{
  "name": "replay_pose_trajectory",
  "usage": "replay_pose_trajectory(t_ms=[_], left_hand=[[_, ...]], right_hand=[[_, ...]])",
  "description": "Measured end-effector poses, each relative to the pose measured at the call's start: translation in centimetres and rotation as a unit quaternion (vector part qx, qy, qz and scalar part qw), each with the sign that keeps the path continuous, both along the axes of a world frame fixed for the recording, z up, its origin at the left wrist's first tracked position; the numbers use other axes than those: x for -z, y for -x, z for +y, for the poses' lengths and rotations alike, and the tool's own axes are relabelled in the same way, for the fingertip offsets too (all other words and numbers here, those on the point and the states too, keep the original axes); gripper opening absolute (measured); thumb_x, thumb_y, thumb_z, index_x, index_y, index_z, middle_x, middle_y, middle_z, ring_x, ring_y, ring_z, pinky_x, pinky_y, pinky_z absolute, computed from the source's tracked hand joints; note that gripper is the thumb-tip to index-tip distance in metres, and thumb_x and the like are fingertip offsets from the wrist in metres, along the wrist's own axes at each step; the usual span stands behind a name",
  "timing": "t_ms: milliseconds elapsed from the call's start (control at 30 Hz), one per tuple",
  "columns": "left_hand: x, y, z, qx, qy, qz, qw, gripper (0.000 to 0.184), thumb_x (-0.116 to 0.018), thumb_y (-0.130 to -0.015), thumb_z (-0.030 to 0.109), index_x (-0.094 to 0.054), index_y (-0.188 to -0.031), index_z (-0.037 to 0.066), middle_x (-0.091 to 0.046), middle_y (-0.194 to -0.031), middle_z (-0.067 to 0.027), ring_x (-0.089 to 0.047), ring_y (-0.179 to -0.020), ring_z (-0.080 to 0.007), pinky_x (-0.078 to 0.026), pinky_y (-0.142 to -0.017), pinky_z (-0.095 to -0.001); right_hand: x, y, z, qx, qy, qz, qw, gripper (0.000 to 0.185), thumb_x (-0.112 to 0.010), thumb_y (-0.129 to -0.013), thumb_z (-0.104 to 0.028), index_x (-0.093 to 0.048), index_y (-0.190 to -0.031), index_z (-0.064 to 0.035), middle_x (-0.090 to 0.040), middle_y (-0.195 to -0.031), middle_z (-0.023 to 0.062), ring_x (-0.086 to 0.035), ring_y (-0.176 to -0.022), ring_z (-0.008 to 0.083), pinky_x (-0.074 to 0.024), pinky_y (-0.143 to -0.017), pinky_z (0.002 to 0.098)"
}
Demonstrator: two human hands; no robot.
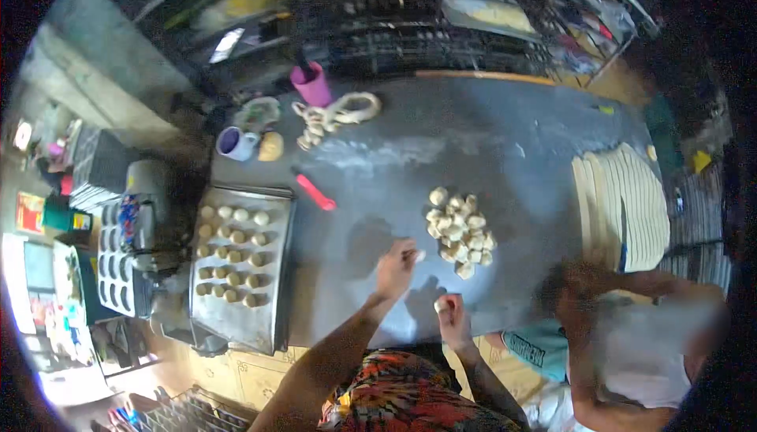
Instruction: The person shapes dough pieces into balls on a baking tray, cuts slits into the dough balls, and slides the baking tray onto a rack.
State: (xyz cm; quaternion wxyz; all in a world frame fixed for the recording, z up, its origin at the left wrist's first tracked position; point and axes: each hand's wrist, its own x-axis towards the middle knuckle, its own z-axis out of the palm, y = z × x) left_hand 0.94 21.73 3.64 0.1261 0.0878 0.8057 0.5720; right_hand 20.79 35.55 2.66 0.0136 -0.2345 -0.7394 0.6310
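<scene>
My left hand is over the middle of the dark table, its fingers closed round a small pale piece of dough that shows at the fingertips. Nearer the front edge, my right hand is closed on another pale dough piece. Beyond and to the right of both hands lies a heap of dough pieces. On the left, a metal tray holds rows of round dough balls, apart from my hands.
A red-handled tool, a pink cup, a purple-lined mug and dough strands are on the table. Long dough strips lie at the right. A co-worker is at the lower right, arms near the strips.
</scene>
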Motion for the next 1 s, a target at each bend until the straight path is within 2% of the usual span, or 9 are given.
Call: replay_pose_trajectory(t_ms=[67,133,233,333,533,667,833,933,1000], left_hand=[[1.6,-3.0,-7.9,-0.051,0.033,0.125,0.990,0.023,-0.068,-0.096,0.008,-0.065,-0.118,0.004,-0.069,-0.107,-0.0156,-0.069,-0.105,-0.0288,-0.057,-0.089,-0.0430],[1.7,-7.2,-16.8,-0.100,0.134,0.057,0.984,0.021,-0.054,-0.099,0.012,-0.060,-0.118,0.005,-0.063,-0.104,-0.0188,-0.060,-0.094,-0.0405,-0.051,-0.086,-0.0490],[2.1,-13.1,-26.6,-0.074,0.265,0.074,0.959,0.029,-0.052,-0.094,0.011,-0.055,-0.123,0.005,-0.057,-0.113,-0.0253,-0.051,-0.111,-0.0478,-0.042,-0.094,-0.0602],[1.5,-12.9,-31.2,0.069,0.302,0.265,0.913,0.032,-0.054,-0.090,0.011,-0.055,-0.122,0.005,-0.054,-0.118,-0.0258,-0.050,-0.112,-0.0478,-0.041,-0.095,-0.0610],[0.1,-5.4,-25.5,-0.008,0.298,0.268,0.916,0.041,-0.064,-0.073,0.002,-0.060,-0.114,0.007,-0.052,-0.117,-0.0205,-0.051,-0.111,-0.0437,-0.046,-0.091,-0.0543],[2.4,-10.6,-28.7,0.138,0.217,0.239,0.936,0.035,-0.067,-0.070,-0.001,-0.063,-0.103,0.008,-0.053,-0.116,-0.0201,-0.053,-0.108,-0.0431,-0.046,-0.089,-0.0540],[1.1,-2.0,-24.6,0.057,0.240,0.252,0.936,0.021,-0.062,-0.072,-0.004,-0.059,-0.090,0.007,-0.053,-0.109,-0.0178,-0.054,-0.107,-0.0434,-0.048,-0.095,-0.0514],[0.0,-1.8,-22.2,-0.016,0.269,0.180,0.946,0.015,-0.065,-0.079,0.001,-0.064,-0.092,0.009,-0.057,-0.112,-0.0187,-0.054,-0.108,-0.0425,-0.047,-0.095,-0.0537],[5.0,-6.1,-24.6,0.101,0.273,0.276,0.916,0.008,-0.064,-0.084,0.006,-0.065,-0.093,0.008,-0.059,-0.113,-0.0184,-0.055,-0.108,-0.0423,-0.047,-0.098,-0.0544]], right_hand=[[-0.9,-1.1,-0.7,-0.032,0.004,0.016,0.999,0.026,-0.068,-0.095,-0.012,-0.058,-0.117,-0.0041,-0.063,-0.092,0.0108,-0.063,-0.081,0.0222,-0.0501,-0.072,0.0356],[-2.7,-2.1,-1.9,-0.077,-0.044,0.045,0.995,0.025,-0.065,-0.097,-0.017,-0.059,-0.117,-0.0034,-0.060,-0.090,0.0126,-0.061,-0.082,0.0248,-0.0473,-0.072,0.0366],[-3.9,-4.3,-4.8,-0.172,-0.447,0.131,0.868,0.026,-0.059,-0.094,-0.002,-0.061,-0.119,-0.0041,-0.063,-0.097,0.0194,-0.062,-0.087,0.0379,-0.0518,-0.076,0.0467],[-2.9,-1.9,-5.5,-0.206,-0.573,0.119,0.784,0.032,-0.059,-0.088,-0.005,-0.058,-0.120,-0.0052,-0.057,-0.120,0.0243,-0.058,-0.101,0.0396,-0.0474,-0.081,0.0481],[-1.3,6.0,-8.6,-0.045,-0.482,0.080,0.871,0.031,-0.059,-0.085,0.000,-0.059,-0.116,-0.0043,-0.057,-0.119,0.0223,-0.055,-0.105,0.0420,-0.0451,-0.091,0.0500],[-1.3,0.3,-7.9,-0.206,-0.404,0.133,0.881,0.028,-0.059,-0.085,0.002,-0.059,-0.112,-0.0049,-0.059,-0.113,0.0189,-0.056,-0.107,0.0414,-0.0458,-0.093,0.0511],[-1.7,10.5,-7.4,-0.133,-0.498,0.082,0.853,0.023,-0.060,-0.086,0.002,-0.060,-0.107,-0.0060,-0.060,-0.107,0.0177,-0.058,-0.107,0.0416,-0.0492,-0.090,0.0521],[-1.4,11.5,-8.8,-0.070,-0.340,0.091,0.933,0.016,-0.056,-0.085,0.007,-0.059,-0.096,-0.0040,-0.057,-0.101,0.0175,-0.057,-0.101,0.0428,-0.0455,-0.084,0.0534],[-1.4,6.2,-8.3,-0.148,-0.355,0.144,0.912,0.015,-0.055,-0.085,0.006,-0.058,-0.096,-0.0045,-0.057,-0.101,0.0172,-0.056,-0.100,0.0420,-0.0453,-0.083,0.0522]])
